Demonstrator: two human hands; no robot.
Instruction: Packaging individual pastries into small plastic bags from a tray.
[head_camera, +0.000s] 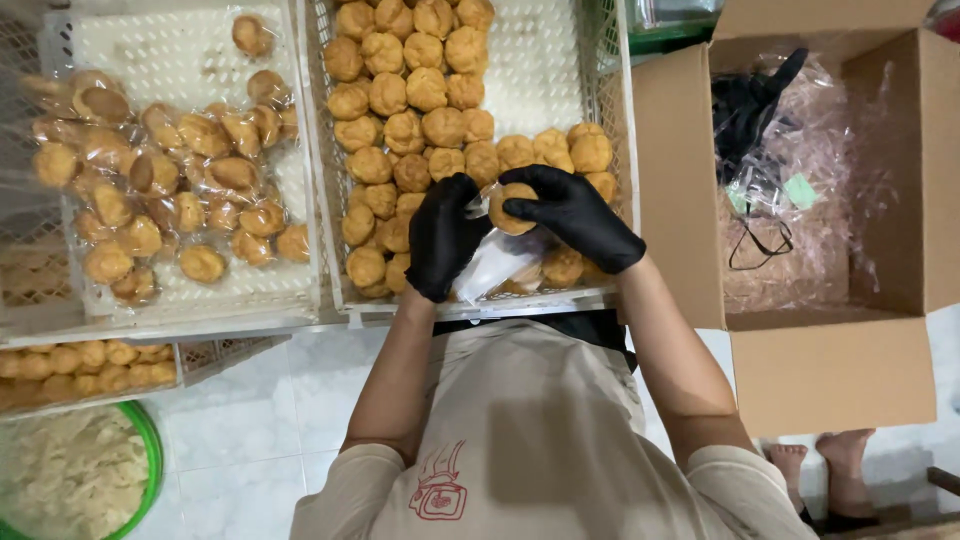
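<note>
Gloved right hand (575, 212) holds bun (510, 207); crate (612, 120), cardboard box (830, 330) alongside, seemingly clear.

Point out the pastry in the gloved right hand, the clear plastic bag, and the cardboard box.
pastry (508, 208), head view, its golden top.
clear plastic bag (493, 265), head view, middle of the film.
cardboard box (835, 375), head view, near flap.

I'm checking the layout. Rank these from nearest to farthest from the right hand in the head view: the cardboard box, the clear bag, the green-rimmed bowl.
1. Clear bag: just left of the right hand, held by the left hand.
2. Cardboard box: off to the right.
3. Green-rimmed bowl: bottom-left corner, on the floor.
</note>
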